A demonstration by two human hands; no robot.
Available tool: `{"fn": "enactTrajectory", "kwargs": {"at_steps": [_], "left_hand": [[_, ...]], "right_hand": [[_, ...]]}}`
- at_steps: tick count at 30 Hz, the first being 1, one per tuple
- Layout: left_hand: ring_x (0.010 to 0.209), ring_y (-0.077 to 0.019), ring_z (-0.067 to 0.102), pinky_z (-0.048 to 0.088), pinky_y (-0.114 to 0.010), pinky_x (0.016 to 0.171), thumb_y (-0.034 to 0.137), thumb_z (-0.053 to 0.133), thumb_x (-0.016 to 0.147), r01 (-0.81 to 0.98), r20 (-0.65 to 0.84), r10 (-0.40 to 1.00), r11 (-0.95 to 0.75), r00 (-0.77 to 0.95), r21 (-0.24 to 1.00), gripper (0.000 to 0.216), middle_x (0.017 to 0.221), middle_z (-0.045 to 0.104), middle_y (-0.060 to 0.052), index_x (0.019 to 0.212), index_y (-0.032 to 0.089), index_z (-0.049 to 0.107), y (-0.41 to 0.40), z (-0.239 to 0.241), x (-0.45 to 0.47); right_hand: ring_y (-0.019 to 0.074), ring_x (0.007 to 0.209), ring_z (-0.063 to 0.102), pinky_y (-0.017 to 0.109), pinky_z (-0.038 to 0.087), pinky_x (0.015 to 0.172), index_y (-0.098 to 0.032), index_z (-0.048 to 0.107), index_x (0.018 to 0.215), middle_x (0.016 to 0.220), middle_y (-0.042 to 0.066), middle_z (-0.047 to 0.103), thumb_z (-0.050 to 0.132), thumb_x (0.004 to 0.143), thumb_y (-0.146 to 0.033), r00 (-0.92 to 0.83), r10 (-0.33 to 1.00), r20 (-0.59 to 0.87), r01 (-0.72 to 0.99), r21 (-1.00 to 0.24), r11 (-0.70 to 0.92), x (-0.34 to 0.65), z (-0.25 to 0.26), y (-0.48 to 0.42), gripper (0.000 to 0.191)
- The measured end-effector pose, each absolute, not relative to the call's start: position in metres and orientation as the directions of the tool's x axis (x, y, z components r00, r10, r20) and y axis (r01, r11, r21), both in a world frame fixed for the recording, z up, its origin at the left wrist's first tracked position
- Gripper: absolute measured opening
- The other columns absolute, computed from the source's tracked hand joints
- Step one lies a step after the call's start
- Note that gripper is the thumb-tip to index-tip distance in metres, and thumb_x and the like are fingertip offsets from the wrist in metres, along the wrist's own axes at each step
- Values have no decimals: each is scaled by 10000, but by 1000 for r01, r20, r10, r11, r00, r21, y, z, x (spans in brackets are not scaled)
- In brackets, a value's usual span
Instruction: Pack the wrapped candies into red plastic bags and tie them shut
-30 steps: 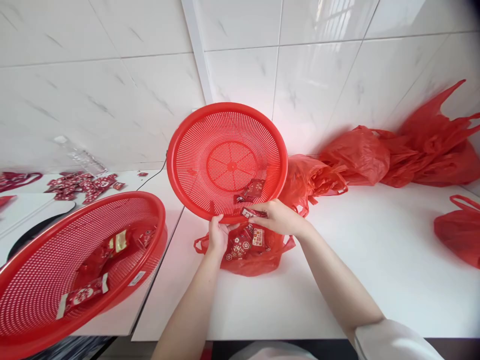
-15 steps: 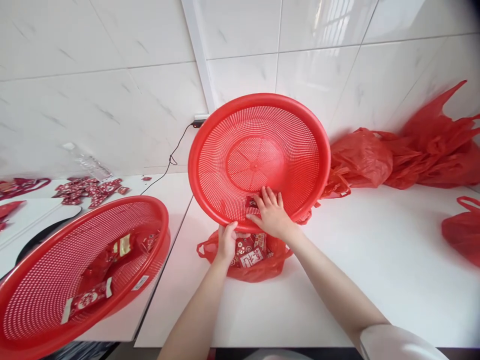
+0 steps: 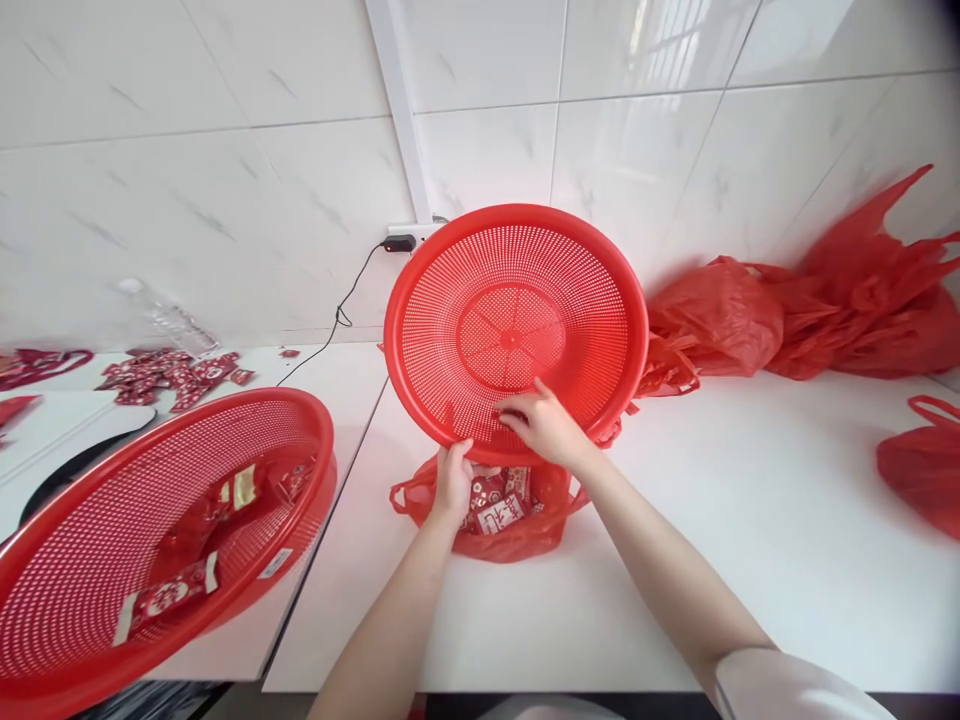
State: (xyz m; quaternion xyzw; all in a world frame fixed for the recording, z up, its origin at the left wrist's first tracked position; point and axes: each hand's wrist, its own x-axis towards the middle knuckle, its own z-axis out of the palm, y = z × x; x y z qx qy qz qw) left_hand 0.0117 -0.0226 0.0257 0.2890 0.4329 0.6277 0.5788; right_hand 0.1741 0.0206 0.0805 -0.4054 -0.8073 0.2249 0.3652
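A round red mesh basket is tipped toward me in the middle, its front rim low. My left hand grips that rim, fingers wrapped round it. Inside the basket, my right hand is closed near the lower wall, its fingertips pinched on a small dark red packet, mostly hidden by the fingers. Directly below the rim, an open red plastic bag on the white table holds several patterned red packets.
At left a second red basket tilts, with several packets inside. Behind it lie a heap of small red packets and a clear bottle. A black plug and cable are at the wall. Full red bags line the right back.
My right hand's fingers were spread beside a small packet in the basket; now they have curled in on it. The basket has dropped slightly at its top edge. My left hand stays on the rim.
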Motion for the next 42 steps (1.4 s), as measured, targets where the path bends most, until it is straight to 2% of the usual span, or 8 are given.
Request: {"fn": "enactTrajectory", "kwargs": {"at_steps": [5,11,14,18,23,28,38,42], "left_hand": [[688,-194,682,560,-305,539,324,632,709,-442,-149,970,49,-194,896,255,885,684,-33,891,183,524,-22,20,12],[655,-179,676,564,-301,544,327,628,710,-420,-138,965,32,-224,907,265,862,679,-31,900,176,521,-18,16,10],[640,-172,671,567,-299,540,323,629,701,-432,-132,962,16,-240,902,276,844,670,-25,903,171,517,-15,15,7],[663,-175,674,573,-298,543,312,617,703,-439,-135,952,1,-275,898,264,866,669,-27,913,179,526,-14,17,5],[693,-175,680,574,-290,561,307,616,713,-405,-98,946,-37,-309,914,283,902,673,-28,965,199,546,-18,22,8],[671,-189,681,552,-279,507,327,618,709,-381,-80,957,-33,-277,924,283,907,690,-40,950,192,561,-23,27,11],[555,-163,629,497,-259,420,316,617,696,-367,-73,962,-30,-264,930,200,774,665,-25,839,183,572,-21,26,10],[523,-156,610,498,-270,408,332,631,705,-347,-100,969,15,-228,938,209,760,655,-23,820,174,556,-22,23,10]], "right_hand": [[191,883,685,331,539,766,-205,613,1045,1002,66,712,563,858,-416,176,921,346,42,-938,344,189,83,34,286],[88,390,470,192,295,347,-211,551,842,550,-45,551,489,846,-572,187,980,63,-370,-920,130,214,97,38,366],[81,320,345,207,256,342,-206,571,747,405,-77,399,475,860,-612,102,981,167,-221,-957,186,214,106,27,433],[114,402,494,227,378,428,-198,677,798,469,-38,545,550,869,-523,-137,961,241,177,-948,264,204,114,10,357],[218,1013,652,360,479,906,-224,703,1060,1057,66,717,506,924,-394,-379,876,299,539,-698,472,197,108,7,294],[366,1430,225,560,279,1111,-251,465,1406,1552,138,282,772,630,-575,-598,799,62,686,-477,550,198,88,16,895],[207,961,641,334,483,879,-205,666,1117,1056,75,699,507,927,-320,-605,788,116,595,-592,544,201,81,24,273],[178,789,652,282,482,743,-205,692,998,880,43,720,596,849,-217,-496,860,121,633,-627,453,200,78,28,178]]}}
